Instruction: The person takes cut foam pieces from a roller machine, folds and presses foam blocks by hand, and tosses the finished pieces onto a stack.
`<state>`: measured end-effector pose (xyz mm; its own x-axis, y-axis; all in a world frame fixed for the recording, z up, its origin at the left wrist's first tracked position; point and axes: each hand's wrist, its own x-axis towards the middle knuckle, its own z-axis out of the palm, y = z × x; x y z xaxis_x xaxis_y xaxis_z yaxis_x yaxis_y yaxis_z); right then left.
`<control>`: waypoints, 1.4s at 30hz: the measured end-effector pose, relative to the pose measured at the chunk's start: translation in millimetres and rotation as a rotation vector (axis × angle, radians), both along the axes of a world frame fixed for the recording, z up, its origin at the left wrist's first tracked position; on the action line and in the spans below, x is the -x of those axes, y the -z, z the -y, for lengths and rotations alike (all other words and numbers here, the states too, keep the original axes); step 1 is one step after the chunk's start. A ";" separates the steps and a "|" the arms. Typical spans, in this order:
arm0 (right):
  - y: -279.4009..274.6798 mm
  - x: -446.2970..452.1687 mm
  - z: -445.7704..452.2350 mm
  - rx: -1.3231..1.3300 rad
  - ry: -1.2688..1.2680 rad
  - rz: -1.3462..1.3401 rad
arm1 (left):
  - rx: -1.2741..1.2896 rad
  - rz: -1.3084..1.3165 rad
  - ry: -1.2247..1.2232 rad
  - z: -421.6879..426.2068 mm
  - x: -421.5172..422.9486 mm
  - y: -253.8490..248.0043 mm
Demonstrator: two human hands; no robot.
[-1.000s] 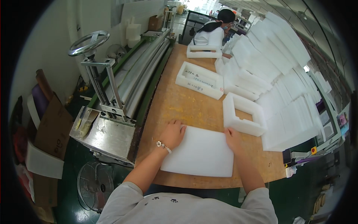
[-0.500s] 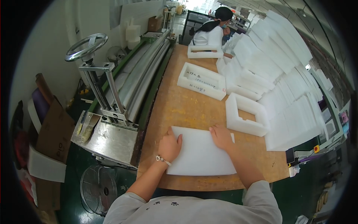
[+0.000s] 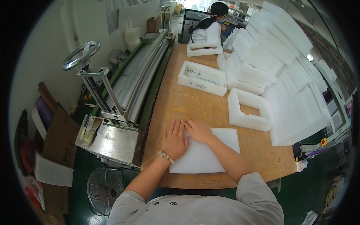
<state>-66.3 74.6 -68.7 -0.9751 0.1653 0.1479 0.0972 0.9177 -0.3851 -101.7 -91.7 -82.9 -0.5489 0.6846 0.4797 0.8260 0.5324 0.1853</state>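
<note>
A white foam sheet (image 3: pixel 197 159) lies flat on the wooden table close to my body. My left hand (image 3: pixel 174 140) rests on its left side, the fingers stretched out toward the far edge and a bracelet round the wrist. Just to the right, my right hand (image 3: pixel 198 130) lies at the far edge, its fingers pointing left and almost touching the left fingers. The right forearm crosses over the sheet. I see nothing held in either hand.
White foam frames stand farther up the wooden table (image 3: pixel 165 108): one at right (image 3: pixel 249 122), one with handwriting (image 3: pixel 202 88), one at the back (image 3: pixel 193 53). Foam pieces (image 3: pixel 292 116) pile up at right. A roller machine (image 3: pixel 131 101) borders the left. A co-worker (image 3: pixel 204 33) is behind.
My right hand has moved left along the sheet's far edge to beside my left hand. The left fingers have straightened and flattened onto the sheet.
</note>
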 end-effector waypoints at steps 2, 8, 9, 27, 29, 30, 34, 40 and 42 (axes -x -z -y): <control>-4.9 -13.2 -6.8 0.004 0.029 0.008 | 0.062 0.122 0.004 1.2 1.0 1.6; -21.6 -67.6 -52.0 0.000 0.110 0.067 | 0.106 0.265 -0.008 3.8 5.0 -3.5; -24.1 -78.3 -58.8 0.012 0.130 0.081 | 0.104 0.276 -0.009 4.1 4.0 -3.4; -39.0 -238.1 -31.9 0.408 0.555 0.082 | -0.295 0.861 0.179 58.1 -5.2 -5.4; 3.3 -245.6 -35.0 0.409 0.529 -0.086 | -0.312 1.020 0.256 75.1 -19.9 -7.4; 8.9 -243.7 -31.6 0.417 0.556 -0.131 | -0.291 0.953 0.228 81.8 -22.1 -2.3; -8.6 -231.0 -21.4 0.405 0.721 -0.062 | -0.255 0.764 0.217 67.5 -14.6 -2.4; -19.6 -224.1 -10.5 0.262 0.819 0.115 | 0.174 0.627 0.029 62.8 -12.4 -35.4; -28.4 -222.3 -8.0 0.257 0.810 0.216 | 0.291 0.603 -0.066 52.7 -25.8 -53.9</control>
<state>156.0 82.6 -40.3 -0.5456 0.8220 -0.1633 0.7763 0.4222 -0.4681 -75.9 -144.5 -29.1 -0.7080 0.6956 -0.1224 0.5871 0.6759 0.4454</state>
